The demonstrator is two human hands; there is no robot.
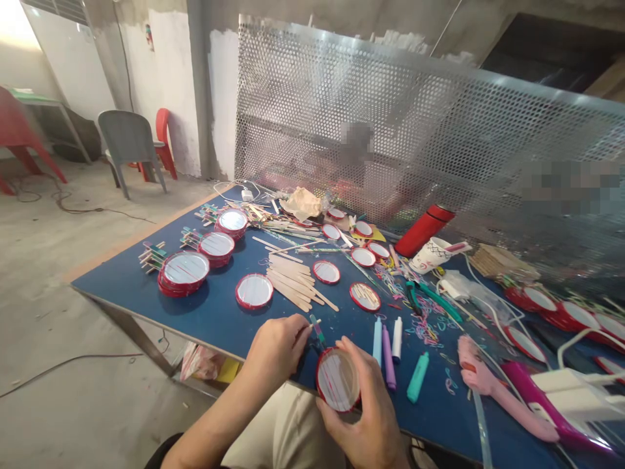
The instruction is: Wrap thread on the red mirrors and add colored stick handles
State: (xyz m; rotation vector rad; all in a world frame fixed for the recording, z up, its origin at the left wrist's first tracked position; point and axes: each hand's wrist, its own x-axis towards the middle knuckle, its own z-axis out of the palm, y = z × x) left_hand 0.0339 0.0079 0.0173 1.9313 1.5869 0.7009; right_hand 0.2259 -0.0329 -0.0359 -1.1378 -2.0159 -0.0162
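Note:
At the table's front edge, my right hand (368, 397) is wrapped round the rim of a small toy banjo (336, 381). Its round pale face has a red rim and thin strings across it, and a greenish stick neck (317, 331) points away from me. Beside the neck's far end, my left hand (280, 345) is closed, fingertips pinched by a small cross stick; what they grip is hidden. A red-rimmed disc (254, 290) and a spread of bare craft sticks (293, 280) lie just beyond. Several markers, including a purple one (388, 357), lie to the right.
Stacked banjos (183, 273) stand at left on the blue table (122, 277). Loose rubber bands (430, 329), green-handled pliers (439, 301), a red flask (424, 229), a paper cup (432, 254) and a pink glue gun (502, 391) crowd the right. A perforated metal panel (415, 130) rises behind.

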